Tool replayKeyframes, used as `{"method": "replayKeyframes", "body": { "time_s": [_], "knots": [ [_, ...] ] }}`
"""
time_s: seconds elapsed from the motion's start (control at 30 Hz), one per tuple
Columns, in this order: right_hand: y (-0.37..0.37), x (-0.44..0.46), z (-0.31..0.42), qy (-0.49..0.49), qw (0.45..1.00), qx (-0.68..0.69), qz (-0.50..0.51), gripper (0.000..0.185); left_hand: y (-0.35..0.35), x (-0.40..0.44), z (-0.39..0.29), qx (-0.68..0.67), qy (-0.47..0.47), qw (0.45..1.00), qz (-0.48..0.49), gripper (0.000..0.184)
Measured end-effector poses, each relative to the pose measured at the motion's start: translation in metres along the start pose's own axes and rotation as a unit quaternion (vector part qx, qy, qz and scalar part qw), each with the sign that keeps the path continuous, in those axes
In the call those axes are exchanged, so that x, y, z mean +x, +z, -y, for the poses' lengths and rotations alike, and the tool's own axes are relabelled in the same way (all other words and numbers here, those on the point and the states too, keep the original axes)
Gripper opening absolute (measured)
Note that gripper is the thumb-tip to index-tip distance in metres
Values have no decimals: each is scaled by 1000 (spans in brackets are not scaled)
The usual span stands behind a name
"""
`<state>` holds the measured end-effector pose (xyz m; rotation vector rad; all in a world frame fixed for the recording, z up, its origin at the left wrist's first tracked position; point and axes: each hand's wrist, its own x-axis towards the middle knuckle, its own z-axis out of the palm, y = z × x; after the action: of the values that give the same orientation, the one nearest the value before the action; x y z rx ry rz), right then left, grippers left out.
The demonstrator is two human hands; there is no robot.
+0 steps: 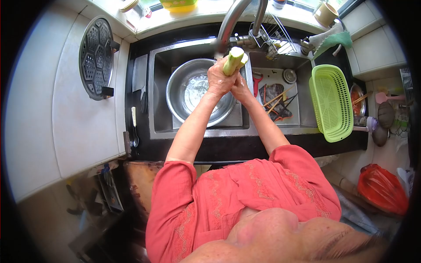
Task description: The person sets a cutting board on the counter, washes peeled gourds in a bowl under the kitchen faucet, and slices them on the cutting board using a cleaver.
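Two peeled pale-green vegetable stalks [234,60], thick and with whitish cut ends like celtuce, point up toward the tap. My left hand [220,79] is closed around them, fingers wrapped. Close against it, my right hand [240,89] grips the lower part of the stalks, its fingers partly hidden behind the left. Both hands are wet and held over the right rim of a metal basin [179,107], which holds clear water in the left sink bowl. Just above the hands is the curved metal tap [229,27], with water at its mouth.
The right sink bowl holds a red peeler [257,81], chopsticks [275,105] and a dark crumpled bag [272,93]. A green plastic basket [332,103] stands at the right edge. On the left counter lie a cleaver [140,72] and a spoon [135,127]. A wire rack [275,37] is behind.
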<state>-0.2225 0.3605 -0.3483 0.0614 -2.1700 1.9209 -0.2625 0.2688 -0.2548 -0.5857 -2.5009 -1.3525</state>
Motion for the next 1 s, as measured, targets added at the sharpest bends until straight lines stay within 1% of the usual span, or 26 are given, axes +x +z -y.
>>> {"method": "replayKeyframes", "body": {
  "time_s": [0.03,0.1,0.17,0.2,0.23,0.27,0.3,0.33,0.37,0.4,0.43,0.47,0.5,0.53,0.57,0.6,0.63,0.7,0.73,0.77,0.8,0.83,0.9,0.93,0.97,1.0],
  "knots": [
    [0,0,5,-24,1000,7,-3,52,0,-2,0,0,13,1000,-11,29],
    [-1,2,9,-13,1000,-23,12,51,-1,-2,7,-3,27,999,-17,31],
    [-1,7,14,-3,998,-53,26,51,-5,-2,15,-14,-12,999,-33,32],
    [0,12,21,50,996,-54,42,51,-6,-2,19,-55,-54,996,-47,34],
    [1,16,28,103,991,-54,59,52,-7,-1,22,-55,-56,996,-48,34],
    [2,21,36,62,991,-108,55,52,-13,2,21,-75,-92,991,-58,32],
    [1,25,41,63,991,-107,57,52,-18,5,18,-95,-127,985,-68,30],
    [-2,29,45,64,993,-65,73,51,-21,8,18,-125,-147,978,-82,29],
    [-3,33,46,64,994,-24,90,51,-23,9,23,-124,-149,977,-85,29],
    [-5,38,42,94,989,60,97,51,-24,9,32,-167,-144,971,-90,28],
    [-14,47,40,114,982,69,137,50,-29,9,33,-210,-140,963,-96,27],
    [-22,56,38,89,986,-33,137,45,-33,8,34,-255,-150,950,-102,25],
    [-27,66,39,64,979,-135,135,40,-39,10,32,-253,-154,949,-105,25],
    [-28,72,41,-37,954,-288,80,34,-45,10,30,-301,-163,932,-123,25],
    [-28,80,43,-139,892,-429,22,28,-50,11,29,-347,-171,911,-141,25],
    [-28,94,41,-188,845,-500,24,18,-55,12,30,-364,-177,902,-151,27],
    [-28,100,55,-285,746,-602,-12,15,-60,14,28,-363,-180,901,-153,27],
    [-36,126,39,-360,689,-627,43,16,-72,16,21,-373,-186,893,-173,31],
    [-42,135,31,-349,688,-634,61,17,-78,16,16,-376,-195,889,-175,36],
    [-49,141,23,-338,686,-640,78,18,-83,15,15,-373,-197,889,-179,36],
    [-58,143,17,-364,645,-665,90,21,-89,14,15,-379,-199,884,-188,37],
    [-63,143,20,-347,607,-698,156,22,-96,13,13,-385,-202,879,-196,38],
    [-68,144,28,-346,663,-657,97,23,-114,9,11,-388,-204,875,-203,38],
    [-69,149,24,-320,653,-679,100,23,-123,5,11,-402,-195,870,-210,38],
    [-66,148,24,-321,653,-680,87,20,-134,1,9,-414,-183,864,-219,37],
    [-63,142,28,-315,676,-660,92,18,-145,-2,4,-413,-183,864,-225,36]
  ]
}}
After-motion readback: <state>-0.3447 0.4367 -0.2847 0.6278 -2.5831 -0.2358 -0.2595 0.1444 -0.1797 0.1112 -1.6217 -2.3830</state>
